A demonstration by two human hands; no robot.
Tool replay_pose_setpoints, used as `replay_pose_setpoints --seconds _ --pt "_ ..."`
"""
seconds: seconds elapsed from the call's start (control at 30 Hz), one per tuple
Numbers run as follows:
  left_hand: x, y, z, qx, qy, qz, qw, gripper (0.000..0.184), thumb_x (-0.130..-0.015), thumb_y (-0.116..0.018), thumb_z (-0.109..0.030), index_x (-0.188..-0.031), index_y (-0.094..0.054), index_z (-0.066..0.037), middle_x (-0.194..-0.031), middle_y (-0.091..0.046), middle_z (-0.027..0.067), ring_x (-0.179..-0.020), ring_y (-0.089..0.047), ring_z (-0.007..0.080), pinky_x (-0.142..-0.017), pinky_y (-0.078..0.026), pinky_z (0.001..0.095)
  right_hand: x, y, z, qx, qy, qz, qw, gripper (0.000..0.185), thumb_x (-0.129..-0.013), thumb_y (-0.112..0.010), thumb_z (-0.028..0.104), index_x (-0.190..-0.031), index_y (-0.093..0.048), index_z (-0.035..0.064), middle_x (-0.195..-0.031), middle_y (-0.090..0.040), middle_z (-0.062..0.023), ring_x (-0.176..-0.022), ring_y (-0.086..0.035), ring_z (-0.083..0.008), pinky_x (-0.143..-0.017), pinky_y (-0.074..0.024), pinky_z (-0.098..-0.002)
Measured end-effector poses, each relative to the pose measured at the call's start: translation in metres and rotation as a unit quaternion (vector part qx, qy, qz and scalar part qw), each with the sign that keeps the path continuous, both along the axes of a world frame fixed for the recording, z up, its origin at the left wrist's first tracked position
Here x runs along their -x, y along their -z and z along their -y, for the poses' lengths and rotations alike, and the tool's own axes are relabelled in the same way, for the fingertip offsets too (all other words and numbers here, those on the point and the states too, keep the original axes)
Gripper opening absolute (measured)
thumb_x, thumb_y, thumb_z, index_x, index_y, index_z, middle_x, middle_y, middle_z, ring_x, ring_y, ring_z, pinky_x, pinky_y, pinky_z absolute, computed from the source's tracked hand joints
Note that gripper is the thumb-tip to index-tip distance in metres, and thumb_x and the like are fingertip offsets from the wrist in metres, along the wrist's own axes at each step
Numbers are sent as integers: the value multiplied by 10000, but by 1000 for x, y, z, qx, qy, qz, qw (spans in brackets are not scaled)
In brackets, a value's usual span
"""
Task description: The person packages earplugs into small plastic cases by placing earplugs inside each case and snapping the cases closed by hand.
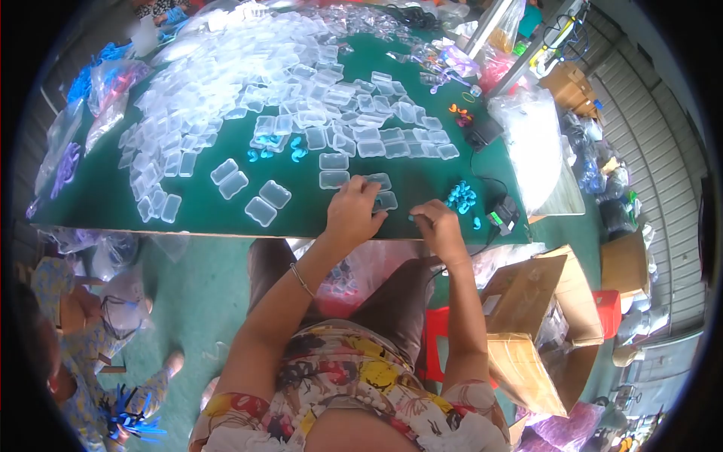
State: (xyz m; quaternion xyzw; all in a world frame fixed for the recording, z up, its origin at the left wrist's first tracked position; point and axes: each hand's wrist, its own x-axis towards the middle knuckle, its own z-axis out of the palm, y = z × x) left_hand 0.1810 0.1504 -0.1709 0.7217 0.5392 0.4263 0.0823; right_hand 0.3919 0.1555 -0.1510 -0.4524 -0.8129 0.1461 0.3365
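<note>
Green table (203, 212). From its left edge toward the far edge I see a broad heap of clear plastic cases (218, 87). Two opened cases (234, 184) lie near the near edge, left of centre; beyond them, a few loose blue bits (298, 149). Another opened case (334, 180) sits just beyond the left hand (351, 212). That hand is half curled at the near edge, fingertips over an open clear case (386, 201); I can't tell whether it grips or merely rests there. Right hand (441, 230), also by the near edge: fingers drawn narrow, pinching a small blue piece (411, 218) that points toward the case. Just beyond this hand, near the near right corner, I note a pile of blue pieces (461, 196), then a black device (502, 213).
</note>
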Motion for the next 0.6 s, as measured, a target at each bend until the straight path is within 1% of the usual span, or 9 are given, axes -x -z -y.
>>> replay_pose_setpoints --seconds 0.07,0.13,0.17,0.23,0.27,0.37,0.43,0.53,0.6 --pt "5 1 3 25 14 -16 999 383 -701 -771 -146 -1054 -638 -81 -1018 -555 127 -940 -579 336 -785 -493 429 5 -2 -2 4 -9 -13 1000 162 -801 -650 -64 -938 -680 17 -856 -637 -118 -733 -631 -239 -624 -494 -304" --pt "8 4 5 50 31 -32 998 417 -695 -781 -156 -1078 -634 -81 -1033 -549 130 -972 -566 341 -810 -486 433 18 -9 -3 -20 -33 -69 997 140 -794 -644 -53 -904 -672 30 -856 -633 -132 -736 -643 -305 -631 -519 -364" --pt "9 6 5 34 39 -34 998 409 -689 -785 -173 -1059 -637 -80 -1023 -549 119 -969 -569 328 -799 -490 428 23 -7 -5 -20 -34 -69 997 140 -794 -644 -53 -904 -672 30 -856 -633 -132 -736 -643 -305 -631 -519 -364" --pt "13 7 6 17 46 -37 998 402 -682 -790 -189 -1039 -641 -79 -1013 -548 107 -966 -571 315 -788 -493 423 31 -4 -11 -83 -55 -46 994 127 -806 -629 -62 -900 -664 16 -864 -628 -134 -732 -640 -311 -631 -525 -370" --pt "14 7 8 25 58 -33 997 422 -681 -788 -170 -1064 -638 -77 -1022 -551 117 -969 -568 324 -805 -488 424 32 -5 -11 -83 -58 -45 994 127 -806 -629 -62 -900 -664 16 -864 -628 -134 -732 -640 -311 -631 -525 -370" --pt "19 9 8 32 76 -21 996 443 -680 -784 -148 -1092 -636 -76 -1038 -555 125 -981 -562 332 -831 -481 423 39 -6 -12 -113 -69 -48 990 179 -759 -635 -74 -910 -660 18 -901 -624 -124 -777 -640 -309 -653 -532 -375" --pt "21 10 8 29 88 -14 996 444 -681 -782 -146 -1095 -637 -78 -1044 -556 125 -989 -561 331 -841 -478 422 40 -2 -17 -186 -138 12 973 258 -692 -638 -78 -926 -654 29 -939 -618 -119 -849 -636 -305 -713 -533 -394" --pt "24 11 8 37 97 -14 994 450 -686 -777 -145 -1107 -637 -77 -1060 -556 124 -1012 -556 328 -860 -472 419 41 2 -20 -188 -200 69 959 314 -651 -611 -87 -935 -649 41 -947 -616 -117 -904 -623 -312 -777 -519 -408" --pt "26 10 9 49 110 -13 993 455 -690 -774 -144 -1118 -636 -77 -1069 -556 124 -1021 -553 324 -868 -468 420 38 4 -16 -182 -196 54 962 311 -662 -596 -88 -939 -648 41 -944 -615 -121 -904 -619 -321 -793 -513 -410"
